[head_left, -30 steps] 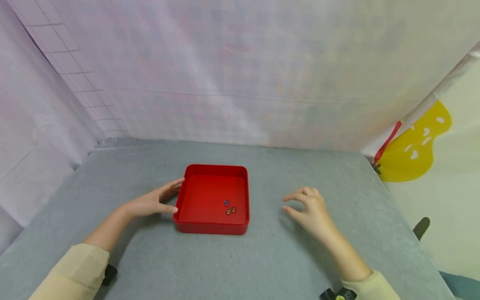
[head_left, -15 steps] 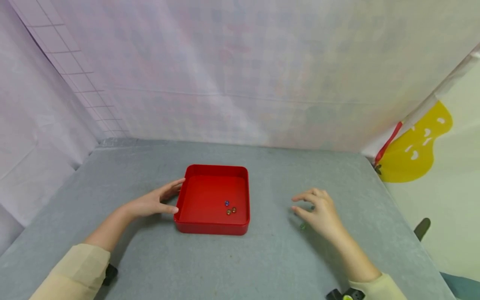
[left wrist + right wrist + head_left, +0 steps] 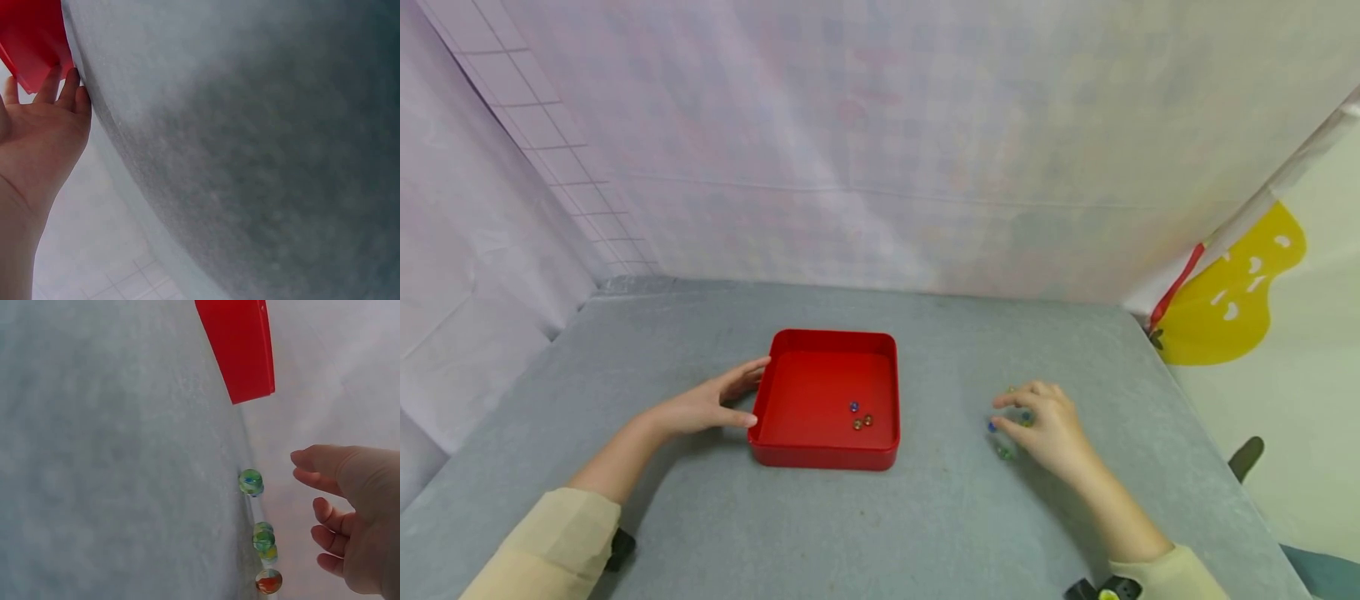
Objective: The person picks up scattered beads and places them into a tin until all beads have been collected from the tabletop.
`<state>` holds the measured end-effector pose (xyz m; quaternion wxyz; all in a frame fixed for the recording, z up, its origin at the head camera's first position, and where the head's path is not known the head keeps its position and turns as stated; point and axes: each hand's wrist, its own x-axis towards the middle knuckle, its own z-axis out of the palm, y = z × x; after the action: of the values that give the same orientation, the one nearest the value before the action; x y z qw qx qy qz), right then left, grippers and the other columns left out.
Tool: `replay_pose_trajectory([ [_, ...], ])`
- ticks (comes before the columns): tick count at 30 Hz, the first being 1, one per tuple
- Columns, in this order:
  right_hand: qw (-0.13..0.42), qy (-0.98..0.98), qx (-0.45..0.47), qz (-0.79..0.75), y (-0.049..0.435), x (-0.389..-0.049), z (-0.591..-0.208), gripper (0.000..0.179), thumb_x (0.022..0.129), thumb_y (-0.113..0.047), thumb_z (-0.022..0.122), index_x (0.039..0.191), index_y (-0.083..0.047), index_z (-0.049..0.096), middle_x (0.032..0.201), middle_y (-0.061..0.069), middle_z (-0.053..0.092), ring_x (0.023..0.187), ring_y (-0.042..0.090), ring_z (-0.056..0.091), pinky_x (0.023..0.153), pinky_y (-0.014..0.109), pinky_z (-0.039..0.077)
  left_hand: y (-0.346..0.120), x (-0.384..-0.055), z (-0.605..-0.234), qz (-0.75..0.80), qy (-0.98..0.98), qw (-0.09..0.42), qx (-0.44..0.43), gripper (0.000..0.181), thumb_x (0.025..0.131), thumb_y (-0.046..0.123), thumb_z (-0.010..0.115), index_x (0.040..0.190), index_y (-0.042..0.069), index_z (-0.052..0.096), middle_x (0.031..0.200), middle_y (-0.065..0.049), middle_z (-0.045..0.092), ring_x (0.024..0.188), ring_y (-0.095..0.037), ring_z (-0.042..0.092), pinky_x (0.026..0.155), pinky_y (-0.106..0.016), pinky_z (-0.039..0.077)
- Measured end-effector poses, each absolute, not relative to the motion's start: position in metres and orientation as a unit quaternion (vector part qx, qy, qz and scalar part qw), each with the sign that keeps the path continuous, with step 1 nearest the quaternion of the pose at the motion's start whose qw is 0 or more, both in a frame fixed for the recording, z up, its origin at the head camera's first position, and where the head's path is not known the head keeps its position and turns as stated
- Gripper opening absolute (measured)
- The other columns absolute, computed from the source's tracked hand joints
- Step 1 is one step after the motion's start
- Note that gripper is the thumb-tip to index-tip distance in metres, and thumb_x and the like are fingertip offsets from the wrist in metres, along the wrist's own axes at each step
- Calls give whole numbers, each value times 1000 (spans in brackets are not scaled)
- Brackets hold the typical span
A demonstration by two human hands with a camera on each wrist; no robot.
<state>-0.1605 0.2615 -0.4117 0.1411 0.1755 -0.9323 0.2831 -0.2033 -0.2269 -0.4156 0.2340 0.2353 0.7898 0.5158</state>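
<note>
A square red tray (image 3: pixel 823 392) stands on the grey tabletop, with a blue marble (image 3: pixel 854 407) and two amber-brown marbles (image 3: pixel 857 425) inside. My left hand (image 3: pixel 707 404) touches the tray's left side, thumb near the front corner and fingers extended along the wall. To the right of the tray, my right hand (image 3: pixel 1045 429) hovers over a loose group of glass marbles, thumb and fingers apart and holding nothing. Around its fingertips lie a blue marble (image 3: pixel 992 426) and a green marble (image 3: pixel 1003 452). The right wrist view shows an orange marble (image 3: pixel 269 582) below the fingers; the hand partly hides the group from above.
The grey cloth-covered tabletop (image 3: pixel 850 533) runs back to a pale patterned curtain (image 3: pixel 880 167). A white cloth with a yellow print (image 3: pixel 1225 308) hangs beyond the right edge.
My right hand has moved right and a little down, away from the tray, and more marbles now show around its fingers. My left hand and the tray have stayed put.
</note>
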Motion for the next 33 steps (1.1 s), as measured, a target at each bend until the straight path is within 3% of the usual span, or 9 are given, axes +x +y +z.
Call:
replay_pose_trajectory([
  [9, 94, -944, 166, 268, 265, -160, -419, 19, 79, -15, 80, 96, -12, 73, 94, 4, 61, 89, 25, 50, 74, 42, 38, -227, -203, -414, 516, 789, 236, 235, 85, 90, 12, 67, 154, 8, 12, 155, -22, 16, 141, -41, 14, 108, -61, 17],
  [33, 93, -953, 173, 230, 266, -162, -425, 16, 76, -14, 81, 90, -14, 74, 90, 3, 61, 82, 23, 48, 75, 44, 36, -227, -203, -415, 515, 793, 236, 224, 85, 89, 15, 68, 154, 10, 13, 155, -21, 18, 141, -40, 15, 107, -61, 19],
])
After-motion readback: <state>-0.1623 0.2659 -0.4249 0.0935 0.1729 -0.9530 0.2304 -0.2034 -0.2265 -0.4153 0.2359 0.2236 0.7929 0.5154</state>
